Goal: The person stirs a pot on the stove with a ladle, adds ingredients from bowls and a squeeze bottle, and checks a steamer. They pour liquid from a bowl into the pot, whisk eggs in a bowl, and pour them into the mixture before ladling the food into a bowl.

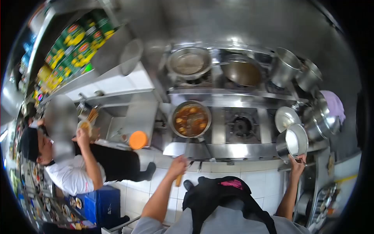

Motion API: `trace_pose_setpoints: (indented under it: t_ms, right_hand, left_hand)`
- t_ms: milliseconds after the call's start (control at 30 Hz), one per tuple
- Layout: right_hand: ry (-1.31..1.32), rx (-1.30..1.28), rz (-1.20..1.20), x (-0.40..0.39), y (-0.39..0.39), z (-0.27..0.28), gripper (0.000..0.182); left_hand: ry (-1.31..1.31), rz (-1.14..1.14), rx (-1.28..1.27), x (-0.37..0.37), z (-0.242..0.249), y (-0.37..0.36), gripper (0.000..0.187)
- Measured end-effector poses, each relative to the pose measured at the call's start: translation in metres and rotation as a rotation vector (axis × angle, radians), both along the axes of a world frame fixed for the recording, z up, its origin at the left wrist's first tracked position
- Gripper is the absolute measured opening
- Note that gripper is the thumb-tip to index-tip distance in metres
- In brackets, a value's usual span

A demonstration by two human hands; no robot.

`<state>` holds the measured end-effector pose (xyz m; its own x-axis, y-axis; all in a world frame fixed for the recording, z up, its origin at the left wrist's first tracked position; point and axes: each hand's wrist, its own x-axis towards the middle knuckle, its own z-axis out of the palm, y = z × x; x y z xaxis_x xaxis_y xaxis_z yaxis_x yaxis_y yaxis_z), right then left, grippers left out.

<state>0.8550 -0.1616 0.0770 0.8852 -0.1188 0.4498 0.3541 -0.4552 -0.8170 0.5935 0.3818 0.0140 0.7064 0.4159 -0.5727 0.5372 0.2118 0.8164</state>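
Both of the person's arms reach forward to the stove. The left hand point(177, 167) is clenched on the wooden handle point(179, 180) of 1 pan point(191, 119) of brown stew, just beyond it. The right hand point(298, 162) grips 1 steel pot point(293, 142), tilted. Farther back sit 2 woks point(189, 62) and 2 more pots point(286, 66). Left of the hands, 1 co-worker point(78, 171) stands.

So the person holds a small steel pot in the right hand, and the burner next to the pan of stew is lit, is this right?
Not quite. In the head view the right hand does hold the small steel pot, but the burner beside the pan of stew shows no flame.
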Motion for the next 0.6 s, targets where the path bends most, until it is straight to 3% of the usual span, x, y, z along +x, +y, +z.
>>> trace_pose_setpoints:
  t_ms: [67, 100, 133, 167, 200, 233, 267, 300, 333, 367, 400, 433, 467, 500, 533, 567, 600]
  right_hand:
    - [-0.001, -0.227, -0.181, -0.002, -0.043, 0.023, 0.042]
    - [0.214, -0.096, -0.252, 0.003, -0.069, 0.018, 0.046]
    - [0.106, -0.268, -0.321, 0.006, -0.094, 0.019, 0.05]
    - [0.004, -0.283, -0.365, 0.02, -0.136, -0.015, 0.053]
    - [-0.095, -0.253, -0.378, 0.029, -0.166, -0.034, 0.055]
    - [-0.285, -0.248, -0.388, 0.035, -0.181, -0.022, 0.056]
    - [-0.188, -0.225, -0.435, 0.042, -0.207, -0.024, 0.056]
    - [-0.23, -0.168, -0.474, 0.043, -0.212, 0.005, 0.057]
    - [-0.229, -0.231, -0.535, 0.047, -0.248, -0.005, 0.055]
    - [-0.227, -0.279, -0.573, 0.056, -0.283, -0.043, 0.053]
    - [-0.198, -0.072, -0.615, 0.066, -0.317, -0.075, 0.051]
    - [-0.152, 0.146, -0.627, 0.076, -0.351, -0.11, 0.049]
    - [0.071, 0.25, -0.643, 0.08, -0.381, -0.115, 0.05]
    - [0.058, -0.003, -0.72, 0.081, -0.403, -0.122, 0.044]
    - [0.134, -0.042, -0.635, 0.093, -0.461, -0.17, 0.037]
    - [0.1, -0.657, -0.54, 0.087, -0.466, -0.146, 0.038]
    - [0.142, -0.473, -0.625, 0.095, -0.489, -0.156, 0.036]
  left_hand:
    - [0.046, -0.078, 0.197, -0.02, -0.007, 0.005, 0.018]
    - [0.134, -0.111, 0.267, -0.029, -0.009, 0.011, 0.021]
    - [0.012, -0.071, 0.157, -0.036, -0.045, 0.032, 0.012]
    - [0.031, -0.017, 0.181, -0.03, -0.016, 0.014, 0.028]
    - [0.015, -0.008, 0.136, -0.021, -0.004, 0.009, 0.024]
    - [0.039, -0.014, 0.234, -0.017, -0.017, 0.018, 0.019]
    - [-0.014, -0.012, 0.273, -0.015, -0.031, 0.029, 0.011]
    - [-0.049, -0.134, 0.283, -0.032, -0.092, 0.098, 0.011]
    - [-0.09, -0.253, 0.291, -0.036, -0.12, 0.137, 0.029]
    - [-0.138, -0.366, 0.297, -0.023, -0.106, 0.135, 0.048]
    - [-0.019, -0.208, 0.359, -0.016, -0.103, 0.117, 0.018]
    - [0.092, -0.04, 0.403, 0.02, -0.028, 0.035, 0.015]
    - [-0.006, -0.175, 0.61, 0.032, -0.023, 0.032, 0.019]
    - [-0.074, -0.006, 0.521, 0.043, -0.025, 0.019, 0.019]
    - [0.143, 0.062, 0.472, 0.048, -0.018, 0.026, 0.017]
    - [0.042, -0.084, 0.859, 0.038, -0.08, 0.079, 0.011]
    - [0.181, -0.284, 1.079, 0.046, -0.072, 0.091, 0.031]
